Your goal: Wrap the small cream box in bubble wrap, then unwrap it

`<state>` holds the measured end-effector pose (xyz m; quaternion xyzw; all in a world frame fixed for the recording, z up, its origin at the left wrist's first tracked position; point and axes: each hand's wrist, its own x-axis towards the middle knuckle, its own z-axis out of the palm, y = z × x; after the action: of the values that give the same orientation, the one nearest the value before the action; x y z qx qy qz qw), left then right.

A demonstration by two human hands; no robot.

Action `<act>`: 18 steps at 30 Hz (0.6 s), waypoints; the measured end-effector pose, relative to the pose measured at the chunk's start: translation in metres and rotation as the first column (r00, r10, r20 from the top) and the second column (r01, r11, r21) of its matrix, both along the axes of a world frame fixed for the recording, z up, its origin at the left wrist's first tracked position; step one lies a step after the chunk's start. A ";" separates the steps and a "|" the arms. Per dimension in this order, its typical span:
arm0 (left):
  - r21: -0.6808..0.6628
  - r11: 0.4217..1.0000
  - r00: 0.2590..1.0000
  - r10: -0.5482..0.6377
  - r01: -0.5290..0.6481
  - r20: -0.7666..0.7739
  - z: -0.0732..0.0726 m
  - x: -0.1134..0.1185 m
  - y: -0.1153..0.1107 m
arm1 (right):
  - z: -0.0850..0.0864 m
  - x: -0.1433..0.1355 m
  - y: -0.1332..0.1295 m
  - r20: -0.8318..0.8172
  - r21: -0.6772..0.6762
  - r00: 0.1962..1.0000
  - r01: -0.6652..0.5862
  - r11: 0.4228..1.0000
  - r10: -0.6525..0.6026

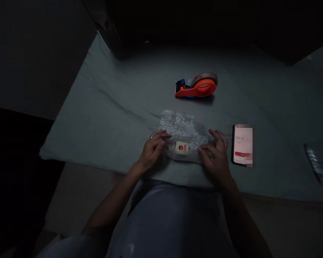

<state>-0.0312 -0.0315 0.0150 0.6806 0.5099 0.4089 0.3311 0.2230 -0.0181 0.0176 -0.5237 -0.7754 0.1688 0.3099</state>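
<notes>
A sheet of clear bubble wrap (177, 123) lies on the cloth-covered table close to my body. On its near part rests a small cream box (182, 148) with a red round mark and red print. My left hand (153, 148) grips the wrap's left edge, its fingers bent over the plastic and a ring on one of them. At the right edge, my right hand (215, 154) pinches the wrap between thumb and forefinger, while its other fingers stick out away from it. Neither hand touches the box.
Beyond the wrap stands an orange and blue tape dispenser (196, 87) with a roll of tape. A phone (242, 145) with a lit screen lies right of my right hand. Shiny plastic packaging (321, 163) sits at the far right. Dark furniture (199, 25) borders the table's back.
</notes>
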 end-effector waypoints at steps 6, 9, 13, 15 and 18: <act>-0.088 0.945 0.944 -0.322 0.315 -0.079 0.008 -0.012 -0.028 | 0.000 0.024 -0.033 0.093 -0.009 0.968 -0.233 0.972 0.233; -0.071 0.927 0.881 -0.372 0.368 -0.294 0.000 -0.016 -0.043 | -0.014 0.032 -0.050 0.151 -0.041 0.951 -0.266 0.963 0.270; -0.014 0.939 0.835 -0.312 0.343 -0.454 -0.002 -0.010 -0.055 | -0.025 0.036 -0.064 0.192 -0.077 0.952 -0.228 0.971 0.239; -0.013 0.930 0.817 -0.329 0.368 -0.474 0.001 0.000 -0.056 | -0.025 0.034 -0.065 0.198 -0.066 0.952 -0.224 0.972 0.233; -0.055 0.860 0.744 -0.470 0.508 -0.475 0.004 0.023 -0.055 | -0.018 0.027 -0.059 0.194 -0.010 0.953 -0.236 0.972 0.233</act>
<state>-0.0083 -0.0861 0.0192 0.8812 0.3621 0.1490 0.2652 0.2496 -0.0769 -0.0004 -0.4399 -0.8596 0.1476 0.2141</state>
